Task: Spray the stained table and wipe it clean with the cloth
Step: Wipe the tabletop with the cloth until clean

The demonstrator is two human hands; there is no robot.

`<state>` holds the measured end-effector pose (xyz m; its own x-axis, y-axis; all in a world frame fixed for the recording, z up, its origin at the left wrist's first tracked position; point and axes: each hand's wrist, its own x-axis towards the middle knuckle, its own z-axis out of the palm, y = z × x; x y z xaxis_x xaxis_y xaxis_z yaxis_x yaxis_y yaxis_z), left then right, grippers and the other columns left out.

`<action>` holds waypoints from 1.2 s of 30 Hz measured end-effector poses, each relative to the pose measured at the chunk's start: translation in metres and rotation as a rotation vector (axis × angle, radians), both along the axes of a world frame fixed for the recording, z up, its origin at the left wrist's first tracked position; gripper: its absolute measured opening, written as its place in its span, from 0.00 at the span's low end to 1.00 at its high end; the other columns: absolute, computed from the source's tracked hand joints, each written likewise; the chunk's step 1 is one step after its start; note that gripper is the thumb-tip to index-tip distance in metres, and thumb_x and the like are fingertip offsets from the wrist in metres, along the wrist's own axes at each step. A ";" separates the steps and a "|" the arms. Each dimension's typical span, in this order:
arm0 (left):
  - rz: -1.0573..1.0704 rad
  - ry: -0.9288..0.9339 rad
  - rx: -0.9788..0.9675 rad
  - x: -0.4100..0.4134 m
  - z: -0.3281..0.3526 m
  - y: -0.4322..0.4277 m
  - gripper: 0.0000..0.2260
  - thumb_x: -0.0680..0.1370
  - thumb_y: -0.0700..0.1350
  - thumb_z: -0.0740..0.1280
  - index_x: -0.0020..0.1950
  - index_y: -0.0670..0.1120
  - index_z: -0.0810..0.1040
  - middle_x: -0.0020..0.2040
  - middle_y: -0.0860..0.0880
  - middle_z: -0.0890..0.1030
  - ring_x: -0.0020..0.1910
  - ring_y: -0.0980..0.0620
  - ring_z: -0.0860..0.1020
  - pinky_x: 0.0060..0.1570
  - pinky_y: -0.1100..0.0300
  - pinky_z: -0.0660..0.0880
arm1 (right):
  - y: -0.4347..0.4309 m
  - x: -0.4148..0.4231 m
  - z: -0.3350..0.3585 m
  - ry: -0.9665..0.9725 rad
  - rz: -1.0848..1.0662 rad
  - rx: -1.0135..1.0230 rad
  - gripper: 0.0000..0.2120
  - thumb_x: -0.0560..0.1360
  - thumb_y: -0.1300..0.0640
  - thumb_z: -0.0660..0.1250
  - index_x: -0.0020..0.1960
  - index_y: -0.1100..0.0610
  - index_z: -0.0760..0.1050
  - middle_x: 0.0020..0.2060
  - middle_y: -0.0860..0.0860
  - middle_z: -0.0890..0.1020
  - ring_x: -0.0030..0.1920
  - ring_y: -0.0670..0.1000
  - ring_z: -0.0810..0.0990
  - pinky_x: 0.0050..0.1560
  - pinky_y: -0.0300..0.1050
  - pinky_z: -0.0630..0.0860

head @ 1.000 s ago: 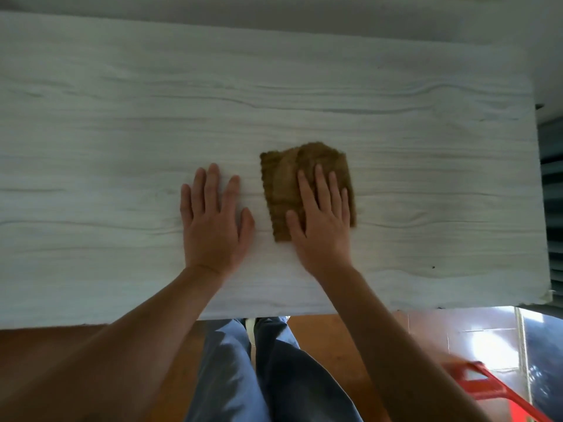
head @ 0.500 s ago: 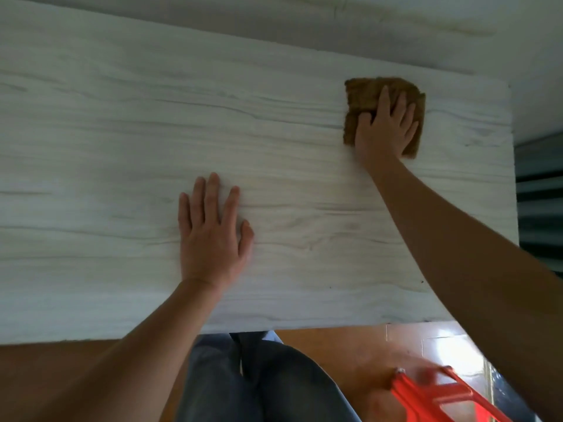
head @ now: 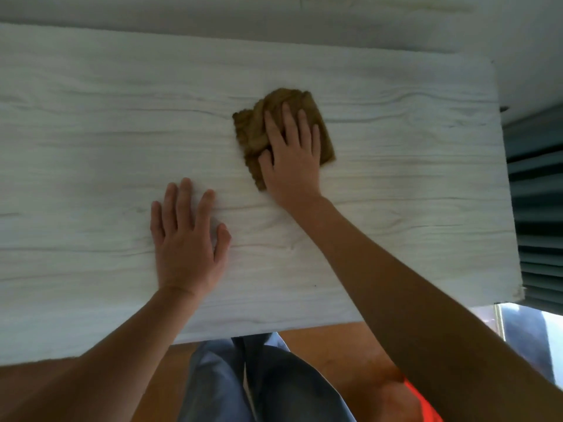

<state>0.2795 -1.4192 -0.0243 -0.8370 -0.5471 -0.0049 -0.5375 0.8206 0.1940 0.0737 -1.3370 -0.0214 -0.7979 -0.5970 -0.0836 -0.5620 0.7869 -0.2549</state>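
A white wood-grain table fills most of the head view. On it, right of centre, lies a bunched brown cloth. My right hand presses flat on the cloth with fingers spread and covers much of it. My left hand lies flat and open on the bare tabletop, nearer the front edge and to the left of the cloth. No spray bottle is in view. I can make out no clear stain on the surface.
The table's right edge borders dark slatted panels. A pale wall runs behind the far edge. Below the front edge are my legs in blue trousers, an orange-brown floor, and a red-orange object at lower right.
My right hand pushed the cloth from the table's middle out to the far right corner, then dragged it back toward the centre. The cloth is now more bunched. My left hand stayed put.
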 end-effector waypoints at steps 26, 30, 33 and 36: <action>0.026 0.069 0.085 0.008 -0.003 -0.001 0.27 0.79 0.54 0.55 0.77 0.47 0.67 0.83 0.40 0.59 0.83 0.38 0.53 0.81 0.40 0.46 | 0.121 0.134 0.007 -0.093 -0.328 -0.029 0.32 0.79 0.48 0.55 0.82 0.50 0.55 0.82 0.53 0.52 0.82 0.57 0.45 0.81 0.55 0.40; 0.026 0.144 0.175 0.010 0.000 -0.007 0.26 0.80 0.55 0.54 0.76 0.47 0.70 0.82 0.42 0.61 0.83 0.41 0.54 0.81 0.43 0.47 | 0.097 0.182 0.012 -0.093 -0.177 -0.007 0.30 0.82 0.47 0.53 0.83 0.50 0.52 0.83 0.53 0.51 0.82 0.56 0.43 0.81 0.56 0.40; -0.034 0.166 0.205 0.016 -0.002 -0.012 0.27 0.80 0.57 0.53 0.75 0.47 0.72 0.81 0.41 0.63 0.82 0.40 0.56 0.81 0.43 0.48 | 0.113 0.204 0.012 -0.100 -0.062 0.034 0.29 0.84 0.46 0.52 0.83 0.48 0.50 0.83 0.51 0.49 0.82 0.54 0.41 0.80 0.54 0.36; -0.090 0.146 0.188 0.020 -0.004 -0.012 0.26 0.81 0.57 0.55 0.75 0.47 0.72 0.81 0.40 0.62 0.82 0.38 0.56 0.81 0.42 0.47 | 0.146 0.203 0.015 -0.101 -0.022 0.063 0.30 0.83 0.44 0.53 0.83 0.47 0.50 0.83 0.49 0.51 0.82 0.53 0.44 0.81 0.53 0.40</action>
<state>0.2997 -1.4308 -0.0286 -0.8814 -0.4717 0.0251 -0.4192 0.8057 0.4184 0.2770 -1.1907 -0.0059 -0.7960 -0.5709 -0.2011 -0.5187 0.8146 -0.2597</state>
